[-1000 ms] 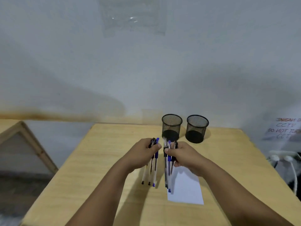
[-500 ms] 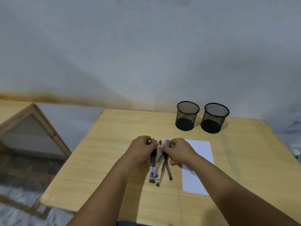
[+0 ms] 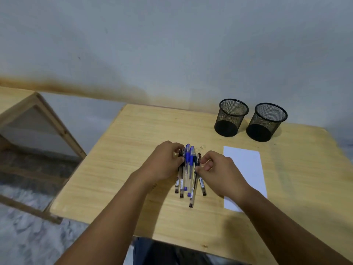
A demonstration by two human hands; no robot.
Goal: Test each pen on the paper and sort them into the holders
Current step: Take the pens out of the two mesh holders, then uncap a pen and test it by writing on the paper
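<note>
Bundle of clear-barrelled blue and black pens (image 3: 188, 175): flat on light wooden tabletop (image 3: 122, 169), left hand (image 3: 166, 163) and right hand (image 3: 215, 169) curled around it, gathering pens before testing; 2 black mesh holders (image 3: 231, 117) unfilled.

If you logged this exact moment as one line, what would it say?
stage: pens not yet tested | left hand: grips pen bundle | right hand: pinches bundle | paper: blank | holders: both empty

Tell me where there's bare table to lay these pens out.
Bare wood runs left of the left hand to the table edge, and between the pens and the holders. The right side is crowded by the paper and right hand.
</note>
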